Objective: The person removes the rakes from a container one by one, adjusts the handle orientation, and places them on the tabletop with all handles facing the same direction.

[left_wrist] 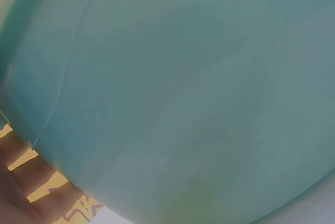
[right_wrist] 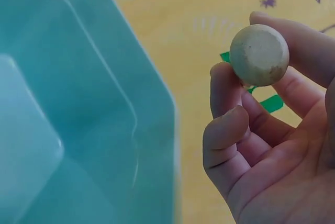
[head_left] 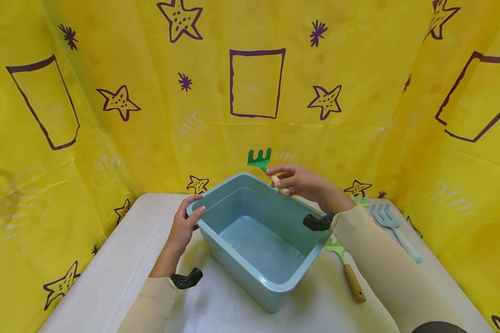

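Observation:
A blue-green plastic bin [head_left: 233, 259] stands tilted on the table, and its inside shows bare. At its far left corner my left hand [head_left: 186, 219] grips the rim, thumb over the edge and fingers outside. Above the bin's far right rim my right hand [head_left: 302, 182] pinches a small hand rake by its pale wooden handle [right_wrist: 259, 55]. The green prongs of this hand rake [head_left: 259, 159] point up and away. In the left wrist view the bin wall [left_wrist: 172, 93] fills most of the picture, with left fingers [left_wrist: 55, 200] at its edge.
Right of the bin lies a light green garden tool with a brown wooden handle [head_left: 353, 284]. A pale blue fork [head_left: 396, 231] and another light green tool [head_left: 360, 200] lie farther right. White cloth covers the table [head_left: 121, 273]; a yellow patterned curtain [head_left: 150, 152] hangs around it.

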`<state>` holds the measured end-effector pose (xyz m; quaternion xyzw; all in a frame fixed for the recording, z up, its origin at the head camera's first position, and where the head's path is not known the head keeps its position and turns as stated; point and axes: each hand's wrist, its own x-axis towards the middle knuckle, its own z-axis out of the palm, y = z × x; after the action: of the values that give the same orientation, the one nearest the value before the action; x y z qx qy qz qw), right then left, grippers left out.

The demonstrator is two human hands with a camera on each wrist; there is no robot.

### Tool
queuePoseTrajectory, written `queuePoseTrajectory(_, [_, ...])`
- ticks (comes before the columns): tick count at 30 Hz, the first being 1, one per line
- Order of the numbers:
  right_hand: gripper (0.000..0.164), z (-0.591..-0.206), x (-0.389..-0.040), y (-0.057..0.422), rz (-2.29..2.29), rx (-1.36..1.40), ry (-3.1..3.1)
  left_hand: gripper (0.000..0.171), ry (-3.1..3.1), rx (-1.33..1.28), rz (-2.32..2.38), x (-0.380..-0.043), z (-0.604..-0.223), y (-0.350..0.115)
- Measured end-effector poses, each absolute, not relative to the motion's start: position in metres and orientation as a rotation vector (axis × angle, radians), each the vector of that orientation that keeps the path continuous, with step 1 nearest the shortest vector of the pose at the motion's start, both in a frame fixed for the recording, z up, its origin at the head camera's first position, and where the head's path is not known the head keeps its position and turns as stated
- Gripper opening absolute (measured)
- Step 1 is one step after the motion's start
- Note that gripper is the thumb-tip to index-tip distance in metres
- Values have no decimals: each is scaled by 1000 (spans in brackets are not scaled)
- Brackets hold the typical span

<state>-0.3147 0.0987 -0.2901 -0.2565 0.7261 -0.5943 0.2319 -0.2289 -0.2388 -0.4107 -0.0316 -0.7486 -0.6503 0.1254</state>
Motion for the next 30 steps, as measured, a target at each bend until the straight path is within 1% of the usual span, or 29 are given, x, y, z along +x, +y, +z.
queuePoseTrajectory(11, [42, -307, -308, 156, -1646, -558, 2063, 48, -2169, -108, -1905, -228, -411, -239])
queuePoseTrajectory(17, [41, -316, -300, 185, -1609, -557, 2134, 48, -2167, -105, -1886, -229, -411, -239])
queuePoseTrajectory(24, [35, -324, -290, 207, -1641, -493, 2165, 49, -2185, -94, -1889, -229, -412, -241])
queuePoseTrajectory(30, [39, -331, -281, 221, -1633, -446, 2218, 50, -2185, -97, -1914, -228, -413, -240])
